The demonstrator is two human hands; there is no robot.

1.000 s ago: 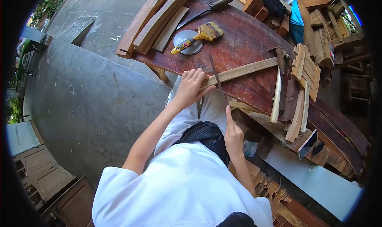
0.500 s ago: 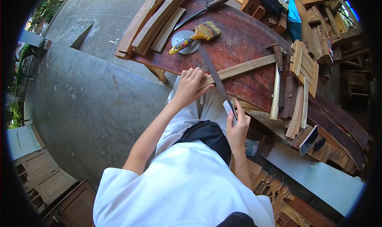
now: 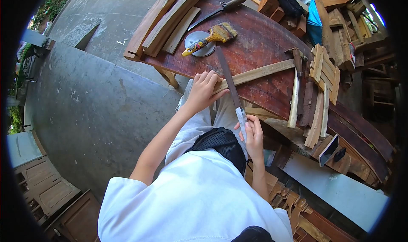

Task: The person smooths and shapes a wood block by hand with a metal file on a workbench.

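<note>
In the head view my left hand [image 3: 203,89] is closed around the near end of a long wooden strip [image 3: 263,72], which lies slantwise over the table edge with its far end beside a hammer [image 3: 297,63]. My right hand [image 3: 250,133] grips the whitish wrapped handle of a long, dark, flat file [image 3: 228,74]. The file's blade crosses over the strip just right of my left fingers, its tip pointing toward a round metal lid [image 3: 203,49]. A yellow-stained paintbrush [image 3: 219,33] rests across that lid.
The reddish wooden table [image 3: 263,38] carries curved boards [image 3: 170,23] at its left end and a long knife-like tool [image 3: 212,17] at the back. Wood pieces [image 3: 316,114] lean at its right. Below stands a phone [image 3: 328,150]. Stacked timber [image 3: 335,25] fills the back right.
My right hand has shifted slightly left and down, its fingers rearranged on the handle. The file has swung a little, showing more of its broad face. My left hand and the strip stay nearly still.
</note>
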